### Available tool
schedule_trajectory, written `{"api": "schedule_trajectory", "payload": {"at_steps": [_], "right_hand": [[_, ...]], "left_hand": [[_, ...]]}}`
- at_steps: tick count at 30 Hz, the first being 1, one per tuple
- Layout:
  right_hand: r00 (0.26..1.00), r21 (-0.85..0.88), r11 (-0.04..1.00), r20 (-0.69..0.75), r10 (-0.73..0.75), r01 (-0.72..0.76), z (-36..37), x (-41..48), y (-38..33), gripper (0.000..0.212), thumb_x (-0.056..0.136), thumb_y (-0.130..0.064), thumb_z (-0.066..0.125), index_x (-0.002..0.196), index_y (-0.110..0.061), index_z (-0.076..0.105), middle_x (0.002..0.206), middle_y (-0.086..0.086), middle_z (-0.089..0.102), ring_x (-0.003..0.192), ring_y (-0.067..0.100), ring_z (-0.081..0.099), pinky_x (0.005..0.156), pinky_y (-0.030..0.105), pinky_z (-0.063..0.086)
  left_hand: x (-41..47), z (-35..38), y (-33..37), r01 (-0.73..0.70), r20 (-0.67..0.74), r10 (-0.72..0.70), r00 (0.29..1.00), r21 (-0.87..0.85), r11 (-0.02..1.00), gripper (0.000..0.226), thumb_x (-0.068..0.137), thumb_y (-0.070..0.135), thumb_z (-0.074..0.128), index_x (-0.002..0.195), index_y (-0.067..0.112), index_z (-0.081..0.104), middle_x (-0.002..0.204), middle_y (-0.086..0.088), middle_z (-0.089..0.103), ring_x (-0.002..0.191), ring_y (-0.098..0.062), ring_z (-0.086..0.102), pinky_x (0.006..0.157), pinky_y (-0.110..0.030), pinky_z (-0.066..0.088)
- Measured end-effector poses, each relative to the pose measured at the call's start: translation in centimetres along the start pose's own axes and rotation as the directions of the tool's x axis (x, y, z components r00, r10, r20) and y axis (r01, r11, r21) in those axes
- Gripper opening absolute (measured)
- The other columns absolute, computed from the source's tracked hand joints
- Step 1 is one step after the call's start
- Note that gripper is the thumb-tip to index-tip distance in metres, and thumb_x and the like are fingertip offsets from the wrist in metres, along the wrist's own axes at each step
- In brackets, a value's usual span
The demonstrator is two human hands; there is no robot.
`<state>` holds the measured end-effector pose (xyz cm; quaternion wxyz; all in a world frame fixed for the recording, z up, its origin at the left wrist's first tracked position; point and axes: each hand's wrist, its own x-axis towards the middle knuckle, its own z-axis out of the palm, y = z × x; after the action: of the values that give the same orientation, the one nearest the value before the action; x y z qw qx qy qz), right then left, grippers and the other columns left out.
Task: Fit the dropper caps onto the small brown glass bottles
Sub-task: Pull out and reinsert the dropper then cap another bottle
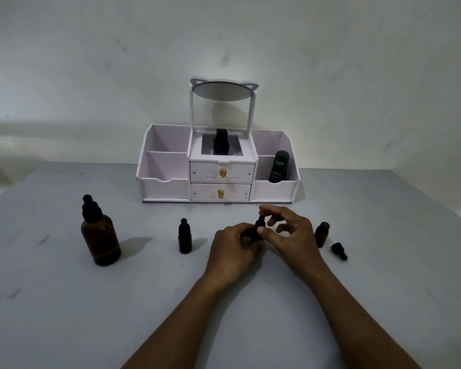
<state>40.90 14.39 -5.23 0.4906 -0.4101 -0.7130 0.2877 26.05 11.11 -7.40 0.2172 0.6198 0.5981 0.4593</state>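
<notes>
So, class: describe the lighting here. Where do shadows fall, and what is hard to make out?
Head view: dim light from the left, the large bottle and small capped bottle casting soft shadows rightward. Head view: the held bottle is nearly black, so where cap meets glass is unclear. Head view: table edges splay from the wide lens.

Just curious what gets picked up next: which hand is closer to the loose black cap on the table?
Right. The loose cap lies right of the right hand, which pinches a second cap; the left hand, gripping the small bottle, sits farther left.
</notes>
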Motion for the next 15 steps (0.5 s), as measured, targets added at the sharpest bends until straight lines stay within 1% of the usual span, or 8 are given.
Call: {"api": "schedule_trajectory", "payload": {"at_steps": [2,5,7,9,11,13,15], "right_hand": [[1.0,-0.021,1.0,0.011,-0.004,0.004,-0.03,0.09,0.03,0.041,0.08,-0.007,0.08,0.115,-0.026,0.074,0.104,-0.013,0.075,0.09,0.01,0.066,0.074,0.018,0.05],[1.0,-0.011,1.0,-0.011,0.022,-0.022,0.15,0.12,0.08,0.04,0.075,-0.013,0.086,0.111,-0.028,0.076,0.095,-0.012,0.074,0.082,0.01,0.064,0.072,0.02,0.052],[1.0,-0.004,1.0,-0.024,0.016,-0.016,0.08,0.07,0.14,0.043,0.072,-0.017,0.088,0.111,-0.027,0.075,0.092,-0.011,0.072,0.081,0.01,0.061,0.071,0.021,0.051],[1.0,-0.022,1.0,-0.007,-0.015,0.015,-0.12,0.07,0.24,0.044,0.074,-0.017,0.087,0.115,-0.026,0.073,0.099,-0.012,0.072,0.087,0.01,0.062,0.072,0.018,0.051],[1.0,-0.026,1.0,0.02,-0.017,0.018,-0.21,0.12,0.29,0.044,0.078,-0.01,0.083,0.118,-0.026,0.073,0.106,-0.015,0.074,0.09,0.009,0.065,0.075,0.019,0.052],[1.0,-0.028,1.0,0.022,0.0,0.001,-0.07,0.16,0.32,0.044,0.078,-0.007,0.082,0.116,-0.027,0.074,0.104,-0.015,0.075,0.086,0.01,0.066,0.075,0.021,0.054],[1.0,-0.038,0.999,0.007,0.011,-0.011,0.12,0.24,0.38,0.042,0.076,-0.011,0.084,0.113,-0.028,0.075,0.1,-0.014,0.075,0.081,0.009,0.064,0.074,0.02,0.053]], "left_hand": [[-0.09,0.02,-0.04,0.012,0.004,-0.012,1.0,-0.006,1.0,0.031,0.082,0.039,0.07,0.112,0.032,0.07,0.103,0.015,0.073,0.089,0.002,0.065,0.082,-0.016,0.053],[-0.01,-0.2,0.06,-0.006,0.009,0.006,1.0,0.001,1.0,0.029,0.083,0.036,0.069,0.111,0.03,0.071,0.103,0.012,0.074,0.09,-0.001,0.066,0.08,-0.015,0.052],[-0.03,-0.33,0.2,-0.023,0.006,0.023,1.0,0.011,1.0,0.027,0.084,0.034,0.069,0.11,0.028,0.072,0.103,0.01,0.074,0.09,-0.002,0.066,0.079,-0.015,0.052],[-0.12,-0.33,0.28,-0.016,0.003,0.016,1.0,0.0,1.0,0.028,0.083,0.034,0.07,0.11,0.028,0.072,0.103,0.01,0.074,0.09,-0.001,0.066,0.079,-0.014,0.051],[-0.19,-0.25,0.27,0.011,0.003,-0.011,1.0,-0.023,1.0,0.029,0.082,0.037,0.071,0.111,0.031,0.071,0.102,0.012,0.074,0.089,0.001,0.066,0.08,-0.013,0.052],[-0.14,-0.19,0.18,0.018,0.005,-0.017,1.0,-0.022,1.0,0.03,0.082,0.037,0.072,0.111,0.031,0.071,0.103,0.013,0.073,0.088,0.002,0.065,0.078,-0.009,0.049],[-0.07,-0.23,0.16,0.002,0.01,-0.002,1.0,-0.008,1.0,0.03,0.083,0.035,0.071,0.113,0.029,0.071,0.104,0.01,0.074,0.088,0.002,0.064,0.076,-0.006,0.046]]}}
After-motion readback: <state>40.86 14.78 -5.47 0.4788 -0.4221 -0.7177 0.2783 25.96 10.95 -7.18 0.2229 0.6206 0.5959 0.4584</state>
